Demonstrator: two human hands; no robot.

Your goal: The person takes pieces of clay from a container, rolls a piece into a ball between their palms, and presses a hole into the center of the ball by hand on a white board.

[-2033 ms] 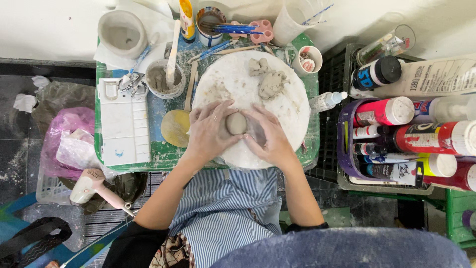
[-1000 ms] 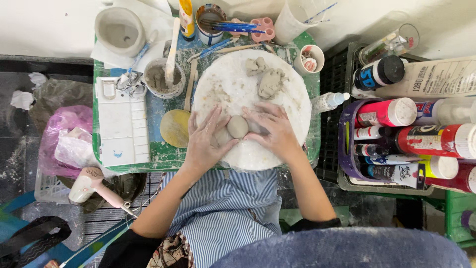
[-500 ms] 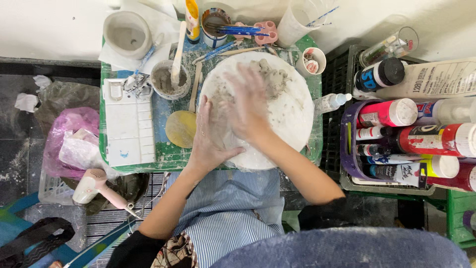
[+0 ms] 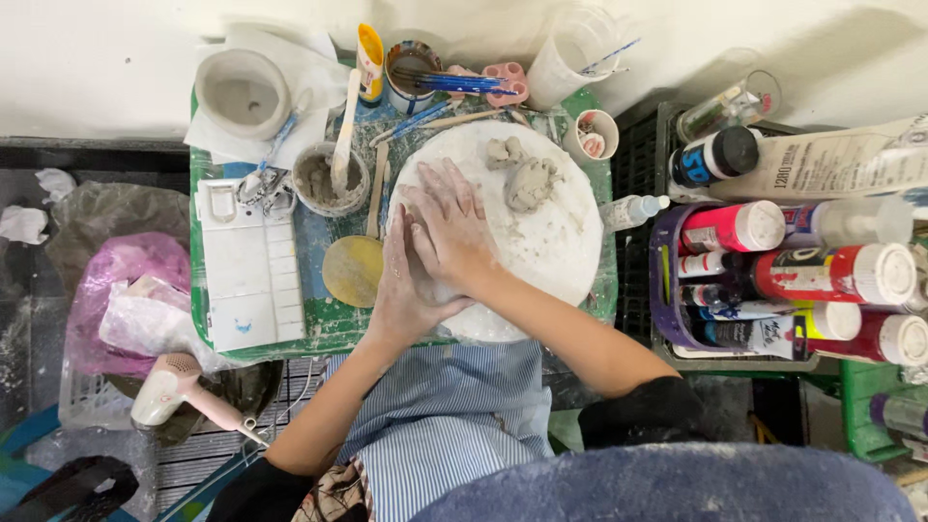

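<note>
Shifted since 2 seconds ago: no longer cupping the small clay ball side by side at the board's near edge, now stacking, right hand (image 4: pixel 452 235) lying palm-down over left hand (image 4: pixel 406 290). Clay ball hidden beneath the palms, so cannot tell its exact spot; presumably pressed between them at about 8 o'clock on the round white board (image 4: pixel 561 242).

Head view, looking straight down:
- Spreading the right fingers (image 4: pixel 435 193) flat and wide toward 11 o'clock, gripping nothing visible.
- Keeping the left hand flat beneath, fingers together, pointing toward 12 o'clock, thumb edge touching the board's left rim.
- Sitting at 1 o'clock on the board, well apart from the hands: grey clay lump (image 4: pixel 527 179).
- Lying just beside the left hand at 9 o'clock: yellow disc (image 4: pixel 353 271).
- Resting further at 9 o'clock on the green tray (image 4: pixel 329 333): white paint palette (image 4: pixel 249 271).
- Standing at 10 o'clock: slip bowl (image 4: pixel 329 179) holding 1 wooden stick.
- Crowding the 3 o'clock side: paint bottles (image 4: pixel 773 275) in a crate.
</note>
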